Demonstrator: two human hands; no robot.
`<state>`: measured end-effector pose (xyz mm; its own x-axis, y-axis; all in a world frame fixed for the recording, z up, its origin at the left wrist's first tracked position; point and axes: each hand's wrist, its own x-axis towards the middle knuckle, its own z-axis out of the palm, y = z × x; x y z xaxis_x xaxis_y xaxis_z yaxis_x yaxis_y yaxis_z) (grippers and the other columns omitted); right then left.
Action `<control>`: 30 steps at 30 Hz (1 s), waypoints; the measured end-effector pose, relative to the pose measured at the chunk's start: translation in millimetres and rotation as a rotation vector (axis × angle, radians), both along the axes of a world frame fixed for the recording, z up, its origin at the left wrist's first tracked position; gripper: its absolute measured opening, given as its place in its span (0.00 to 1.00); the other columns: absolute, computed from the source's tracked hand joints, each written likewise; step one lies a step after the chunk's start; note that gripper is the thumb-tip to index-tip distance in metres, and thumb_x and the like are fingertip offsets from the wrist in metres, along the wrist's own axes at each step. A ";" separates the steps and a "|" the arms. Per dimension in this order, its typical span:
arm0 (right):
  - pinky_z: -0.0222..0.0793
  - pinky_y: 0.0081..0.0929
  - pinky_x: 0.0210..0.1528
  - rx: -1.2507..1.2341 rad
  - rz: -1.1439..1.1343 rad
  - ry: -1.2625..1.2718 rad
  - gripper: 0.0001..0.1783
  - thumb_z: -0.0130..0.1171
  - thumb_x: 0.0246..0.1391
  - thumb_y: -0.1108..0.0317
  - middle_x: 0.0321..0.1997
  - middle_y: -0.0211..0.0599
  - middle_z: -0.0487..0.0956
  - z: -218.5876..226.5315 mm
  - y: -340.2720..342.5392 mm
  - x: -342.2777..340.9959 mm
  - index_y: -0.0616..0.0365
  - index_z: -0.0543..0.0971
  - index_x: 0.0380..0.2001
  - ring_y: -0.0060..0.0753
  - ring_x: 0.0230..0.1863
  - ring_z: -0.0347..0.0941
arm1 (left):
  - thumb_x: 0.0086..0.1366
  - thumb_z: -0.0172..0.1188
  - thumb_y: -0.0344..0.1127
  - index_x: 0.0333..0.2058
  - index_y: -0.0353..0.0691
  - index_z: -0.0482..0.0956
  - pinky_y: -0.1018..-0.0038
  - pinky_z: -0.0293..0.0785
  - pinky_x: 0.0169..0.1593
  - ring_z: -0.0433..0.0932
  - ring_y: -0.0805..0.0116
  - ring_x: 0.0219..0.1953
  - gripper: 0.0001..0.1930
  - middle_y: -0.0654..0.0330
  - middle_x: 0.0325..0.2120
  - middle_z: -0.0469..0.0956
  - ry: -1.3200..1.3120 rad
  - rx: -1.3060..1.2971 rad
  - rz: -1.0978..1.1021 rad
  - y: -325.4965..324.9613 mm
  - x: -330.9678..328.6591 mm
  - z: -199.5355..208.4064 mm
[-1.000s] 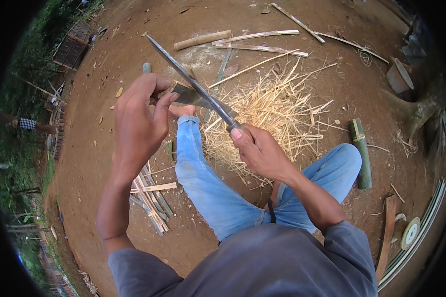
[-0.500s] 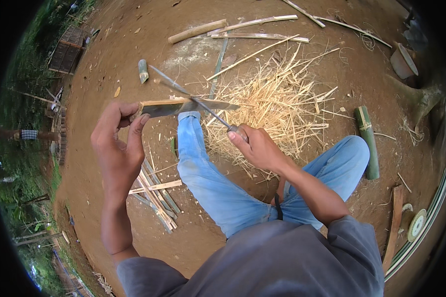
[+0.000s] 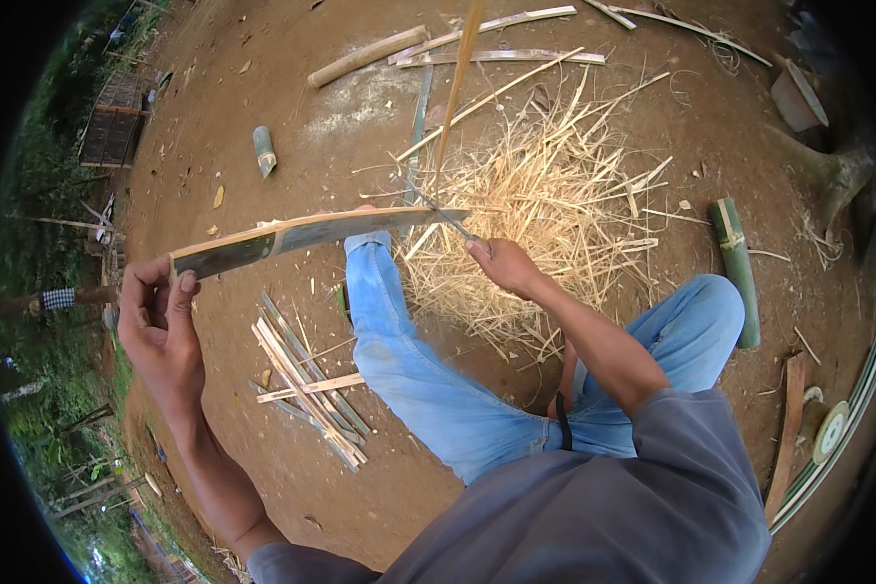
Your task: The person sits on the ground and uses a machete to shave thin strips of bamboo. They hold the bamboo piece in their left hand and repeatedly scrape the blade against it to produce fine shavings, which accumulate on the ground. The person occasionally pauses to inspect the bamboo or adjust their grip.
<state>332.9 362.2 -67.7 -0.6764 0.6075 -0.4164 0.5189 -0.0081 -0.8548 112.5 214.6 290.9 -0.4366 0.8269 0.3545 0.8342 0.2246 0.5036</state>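
Between finger and thumb, my left hand [image 3: 164, 341] pinches the near-left end of a long bamboo strip [image 3: 307, 234]. The strip runs rightward above my raised foot, its dark green skin facing me and its pale cut edge on top. My right hand [image 3: 508, 268] is closed round the handle of a knife [image 3: 448, 218], whose narrow blade crosses the strip near its right end. A thin pale shaving [image 3: 457, 92] sticks up and away from where the blade meets the strip. Under the far end lies a big heap of bamboo shavings [image 3: 545, 214].
Split bamboo strips [image 3: 311, 384] lie on the dirt left of my leg. A short green bamboo piece [image 3: 265, 151] sits beyond, a thicker bamboo length [image 3: 735, 273] right of my knee. Farther off are a bamboo pole [image 3: 370, 56], a pot [image 3: 798, 97] and tree roots [image 3: 842, 180].
My left hand has drawn back leftward with the bamboo strip, so more of its length shows left of the knife. A long shaving now stands up at the blade.
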 end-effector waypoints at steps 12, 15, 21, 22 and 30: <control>0.68 0.38 0.25 -0.271 -0.196 -0.128 0.34 0.45 0.61 0.38 0.19 0.44 0.74 -148.0 94.6 -26.0 0.63 0.73 0.23 0.39 0.20 0.71 | 0.68 0.58 0.30 0.45 0.31 0.74 0.79 0.72 0.44 0.74 0.78 0.36 0.10 0.63 0.36 0.76 0.078 0.050 0.012 85.7 -95.3 -35.4; 0.63 0.31 0.16 -0.600 -0.362 -0.046 0.33 0.46 0.61 0.37 0.15 0.33 0.68 -92.8 16.6 -2.1 0.58 0.69 0.21 0.28 0.13 0.64 | 0.68 0.57 0.30 0.47 0.31 0.75 0.79 0.75 0.42 0.75 0.78 0.36 0.12 0.63 0.37 0.77 -0.006 0.051 0.044 56.6 -102.2 13.3; 0.55 0.30 0.11 -0.503 -0.389 0.024 0.30 0.42 0.65 0.42 0.13 0.31 0.66 105.2 -183.3 51.6 0.61 0.68 0.23 0.26 0.09 0.59 | 0.67 0.57 0.28 0.47 0.30 0.75 0.79 0.77 0.43 0.77 0.77 0.35 0.12 0.61 0.36 0.78 -0.225 0.078 -0.071 -78.2 -45.7 138.4; 0.55 0.29 0.10 -0.449 -0.383 0.067 0.30 0.41 0.65 0.42 0.14 0.30 0.66 134.2 -195.7 58.7 0.60 0.68 0.23 0.25 0.09 0.59 | 0.67 0.57 0.28 0.47 0.30 0.74 0.79 0.77 0.43 0.77 0.76 0.35 0.12 0.61 0.35 0.78 -0.213 0.095 -0.105 -86.7 -30.4 141.7; 0.56 0.20 0.16 0.009 -0.110 0.554 0.28 0.45 0.64 0.40 0.14 0.22 0.61 291.3 -240.6 81.1 0.54 0.67 0.24 0.14 0.14 0.57 | 0.66 0.56 0.25 0.44 0.29 0.74 0.79 0.74 0.41 0.77 0.76 0.34 0.10 0.60 0.33 0.77 -0.083 0.099 -0.158 -152.6 90.9 119.1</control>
